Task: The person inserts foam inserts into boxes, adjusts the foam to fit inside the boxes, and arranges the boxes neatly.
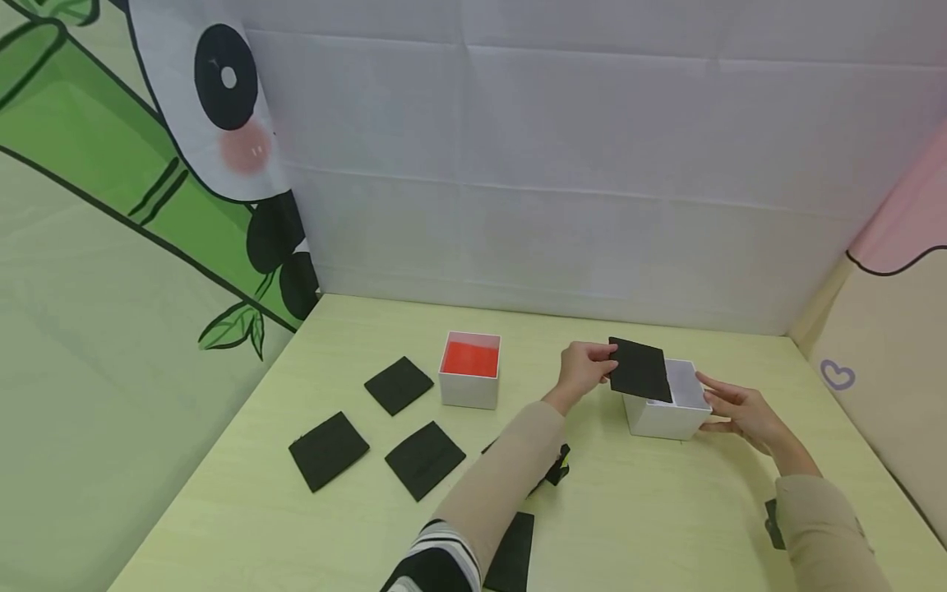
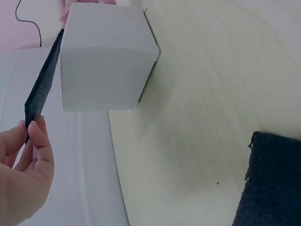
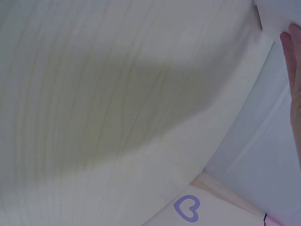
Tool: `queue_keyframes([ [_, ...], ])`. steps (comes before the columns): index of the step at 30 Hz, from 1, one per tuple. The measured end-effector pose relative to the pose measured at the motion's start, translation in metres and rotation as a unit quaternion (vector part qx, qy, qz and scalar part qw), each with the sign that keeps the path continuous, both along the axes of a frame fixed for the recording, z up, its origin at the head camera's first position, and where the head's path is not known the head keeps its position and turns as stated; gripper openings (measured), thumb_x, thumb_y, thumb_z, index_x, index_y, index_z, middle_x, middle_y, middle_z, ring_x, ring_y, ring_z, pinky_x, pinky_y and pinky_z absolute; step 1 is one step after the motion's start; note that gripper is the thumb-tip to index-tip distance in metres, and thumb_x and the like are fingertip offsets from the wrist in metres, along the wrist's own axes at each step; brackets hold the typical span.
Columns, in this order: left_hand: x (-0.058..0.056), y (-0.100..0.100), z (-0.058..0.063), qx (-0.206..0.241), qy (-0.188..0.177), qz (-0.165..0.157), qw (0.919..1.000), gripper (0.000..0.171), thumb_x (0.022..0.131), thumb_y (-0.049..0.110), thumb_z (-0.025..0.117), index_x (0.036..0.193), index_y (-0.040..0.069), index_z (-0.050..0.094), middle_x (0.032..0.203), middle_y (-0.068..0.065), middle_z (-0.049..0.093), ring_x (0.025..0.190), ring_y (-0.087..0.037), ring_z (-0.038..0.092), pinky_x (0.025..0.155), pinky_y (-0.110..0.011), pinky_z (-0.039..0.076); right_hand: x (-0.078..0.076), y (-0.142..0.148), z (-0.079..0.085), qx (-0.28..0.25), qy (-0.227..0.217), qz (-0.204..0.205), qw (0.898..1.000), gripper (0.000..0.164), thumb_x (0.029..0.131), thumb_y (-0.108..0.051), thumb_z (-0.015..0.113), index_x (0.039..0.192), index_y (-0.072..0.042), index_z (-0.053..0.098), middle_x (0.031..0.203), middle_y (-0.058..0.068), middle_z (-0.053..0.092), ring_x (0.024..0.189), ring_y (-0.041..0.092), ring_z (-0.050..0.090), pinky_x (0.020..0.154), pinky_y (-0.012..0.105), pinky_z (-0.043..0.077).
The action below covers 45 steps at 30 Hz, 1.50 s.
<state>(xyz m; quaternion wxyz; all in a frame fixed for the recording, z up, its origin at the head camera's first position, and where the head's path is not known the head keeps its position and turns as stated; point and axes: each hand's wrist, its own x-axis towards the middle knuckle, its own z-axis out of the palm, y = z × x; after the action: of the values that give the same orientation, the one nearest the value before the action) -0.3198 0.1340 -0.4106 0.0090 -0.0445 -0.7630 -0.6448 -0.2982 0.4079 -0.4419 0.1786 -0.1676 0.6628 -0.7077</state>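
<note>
Black square [image 1: 640,370] held over a lidless white box [image 1: 661,421], not yet laid down.
Right of centre, the left hand [image 1: 584,368] pinches the square's edge; the right hand [image 1: 749,415] rests nearly straight fingers against the box's side. Whether square and rim touch is hard to tell. Work seems partway: three loose squares [image 1: 425,460] lie lower left on the bench [image 1: 614,518].

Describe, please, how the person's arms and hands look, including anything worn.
The left sleeve is beige, with black and white bands toward the elbow; the right sleeve is beige too. No glove shows on the left hand or right hand.
</note>
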Motion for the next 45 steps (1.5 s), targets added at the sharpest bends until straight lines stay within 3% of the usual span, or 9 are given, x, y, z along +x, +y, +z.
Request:
queue_keyframes([
  [8, -0.001, 0.018, -0.002, -0.005, 0.001, -0.001, 1.0000, 0.025, 0.074, -0.002, 0.069, 0.098, 0.004, 0.070, 0.076, -0.006, 0.068, 0.042, -0.007, 0.051, 0.046, -0.019, 0.047, -0.001, 0.002, -0.002, 0.004, 0.011, 0.002, 1.000, 0.041, 0.093, -0.001, 0.044, 0.128, -0.022, 0.050, 0.110, -0.017, 0.055, 0.090, 0.012, 0.061, 0.070, 0.038, 0.050],
  [21, 0.003, 0.041, -0.008, 0.028, -0.019, 0.008, 0.9994, 0.021, 0.072, -0.004, 0.070, 0.093, 0.001, 0.070, 0.060, -0.001, 0.060, 0.042, -0.007, 0.049, 0.045, -0.018, 0.045, -0.001, 0.003, -0.005, -0.018, 0.010, 0.014, 1.000, 0.042, 0.094, 0.000, 0.040, 0.128, -0.022, 0.050, 0.110, -0.011, 0.059, 0.092, 0.014, 0.061, 0.071, 0.038, 0.049],
  [26, 0.005, 0.046, -0.011, 0.009, -0.018, 0.008, 0.9998, 0.020, 0.073, -0.002, 0.070, 0.093, 0.001, 0.070, 0.058, 0.001, 0.057, 0.042, -0.007, 0.047, 0.044, -0.016, 0.042, -0.001, 0.002, -0.006, -0.023, 0.017, 0.017, 0.999, 0.042, 0.094, 0.000, 0.040, 0.131, -0.019, 0.047, 0.111, -0.011, 0.058, 0.092, 0.014, 0.061, 0.071, 0.038, 0.049],
  [31, 0.005, 0.049, -0.012, -0.032, 0.006, 0.004, 0.9994, 0.020, 0.074, 0.000, 0.070, 0.094, 0.002, 0.070, 0.059, 0.000, 0.057, 0.045, -0.006, 0.049, 0.046, -0.016, 0.043, -0.002, 0.001, -0.006, -0.022, 0.021, 0.015, 0.999, 0.042, 0.094, 0.000, 0.039, 0.131, -0.018, 0.047, 0.111, -0.011, 0.058, 0.092, 0.014, 0.060, 0.071, 0.039, 0.049],
  [36, 0.005, 0.049, -0.014, -0.097, 0.028, 0.010, 0.9949, 0.019, 0.076, 0.006, 0.070, 0.095, 0.004, 0.071, 0.062, 0.002, 0.058, 0.051, -0.003, 0.046, 0.048, -0.015, 0.039, -0.003, 0.001, -0.006, -0.028, 0.020, 0.017, 0.999, 0.044, 0.094, 0.002, 0.037, 0.129, -0.021, 0.049, 0.108, -0.007, 0.060, 0.091, 0.014, 0.061, 0.070, 0.038, 0.049],
  [42, 0.004, 0.049, -0.019, -0.133, 0.034, 0.000, 0.9906, 0.020, 0.078, 0.010, 0.069, 0.097, 0.005, 0.070, 0.065, 0.002, 0.059, 0.052, -0.004, 0.042, 0.047, -0.015, 0.035, -0.003, 0.001, -0.007, -0.026, 0.025, 0.017, 0.999, 0.044, 0.094, 0.003, 0.036, 0.129, -0.021, 0.049, 0.109, -0.008, 0.060, 0.091, 0.013, 0.061, 0.070, 0.037, 0.049],
  [45, 0.006, 0.049, -0.019, -0.152, 0.053, -0.011, 0.9869, 0.020, 0.080, 0.012, 0.068, 0.098, 0.006, 0.070, 0.073, 0.002, 0.064, 0.056, -0.004, 0.047, 0.050, -0.014, 0.036, -0.002, 0.001, -0.007, -0.021, 0.024, 0.013, 0.999, 0.044, 0.094, 0.002, 0.036, 0.130, -0.021, 0.048, 0.109, -0.009, 0.059, 0.091, 0.013, 0.061, 0.070, 0.037, 0.050],
])
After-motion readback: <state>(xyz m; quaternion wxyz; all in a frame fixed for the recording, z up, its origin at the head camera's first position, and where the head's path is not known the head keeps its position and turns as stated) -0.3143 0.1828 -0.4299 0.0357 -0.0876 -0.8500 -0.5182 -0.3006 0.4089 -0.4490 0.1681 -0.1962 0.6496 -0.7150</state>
